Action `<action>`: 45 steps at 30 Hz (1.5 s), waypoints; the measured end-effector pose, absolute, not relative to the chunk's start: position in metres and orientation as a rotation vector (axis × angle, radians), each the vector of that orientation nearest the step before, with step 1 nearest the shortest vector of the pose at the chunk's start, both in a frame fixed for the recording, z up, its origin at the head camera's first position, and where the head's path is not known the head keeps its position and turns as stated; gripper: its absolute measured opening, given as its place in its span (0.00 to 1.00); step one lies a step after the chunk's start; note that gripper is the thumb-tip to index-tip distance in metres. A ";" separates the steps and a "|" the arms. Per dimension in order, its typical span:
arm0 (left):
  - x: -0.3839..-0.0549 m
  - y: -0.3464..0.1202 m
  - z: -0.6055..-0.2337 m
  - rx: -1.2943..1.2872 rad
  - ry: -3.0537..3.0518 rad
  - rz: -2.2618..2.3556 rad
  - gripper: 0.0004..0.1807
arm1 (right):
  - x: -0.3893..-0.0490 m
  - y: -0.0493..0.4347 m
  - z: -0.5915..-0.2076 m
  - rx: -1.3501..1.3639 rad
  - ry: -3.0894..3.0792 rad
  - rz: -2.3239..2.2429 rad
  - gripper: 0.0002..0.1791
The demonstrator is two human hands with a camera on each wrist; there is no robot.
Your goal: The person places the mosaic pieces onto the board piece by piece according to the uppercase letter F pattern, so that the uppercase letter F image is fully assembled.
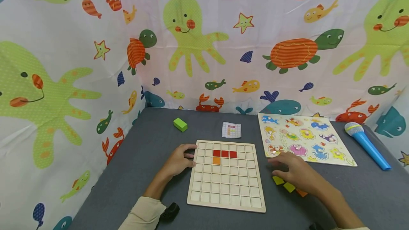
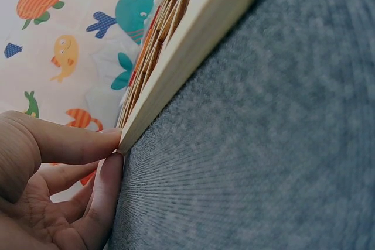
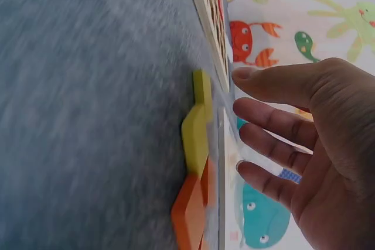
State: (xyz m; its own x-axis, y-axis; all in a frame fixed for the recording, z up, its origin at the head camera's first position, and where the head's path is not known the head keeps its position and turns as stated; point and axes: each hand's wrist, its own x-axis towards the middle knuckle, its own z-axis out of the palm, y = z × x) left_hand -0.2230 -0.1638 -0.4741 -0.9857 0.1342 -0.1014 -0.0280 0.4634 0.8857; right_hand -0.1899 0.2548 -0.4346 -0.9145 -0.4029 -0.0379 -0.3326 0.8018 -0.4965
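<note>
- Wooden grid board (image 1: 225, 189) is laid flat on the grey cloth-covered table (image 1: 127, 166), between the two hands; three red squares (image 1: 225, 154) and one orange square (image 1: 216, 160) are set in its cells.
- By the left hand (image 1: 175, 160) the board is gripped at its left edge; the contact of thumb and finger is shown closely only in the left wrist view.
- By the right hand (image 1: 295, 171), nothing is held: in the right wrist view the thumb and fingers are parted, while in the head view the palm is hidden.
- Beneath that hand, yellow blocks (image 1: 289, 187) and an orange block (image 1: 301, 192) are lined up; more orange is revealed behind by the right wrist view.
- Only from the head is the whole table layout seen: a green block (image 1: 180, 125), a small pattern card (image 1: 231, 130), a sea-animal puzzle (image 1: 307, 134) and a blue microphone (image 1: 367, 145).
- Table edges are bordered by a white curtain (image 1: 211, 91) printed with octopuses, turtles, crabs and fish.
</note>
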 end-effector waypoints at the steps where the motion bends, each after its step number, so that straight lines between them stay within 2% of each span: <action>1: -0.223 -0.164 -0.474 0.094 2.550 1.548 0.33 | -0.189 0.258 -0.435 -0.581 2.850 -0.738 0.20; 19: -0.222 -0.165 -0.472 0.097 2.550 1.548 0.33 | -0.178 0.297 -0.440 -0.456 2.840 -0.774 0.22; 29: -0.221 -0.165 -0.472 0.106 2.546 1.551 0.33 | -0.177 0.311 -0.441 -0.374 2.740 -0.850 0.26; 45: -0.223 -0.166 -0.475 0.091 2.535 1.562 0.33 | -0.179 0.319 -0.448 -0.329 2.733 -0.850 0.23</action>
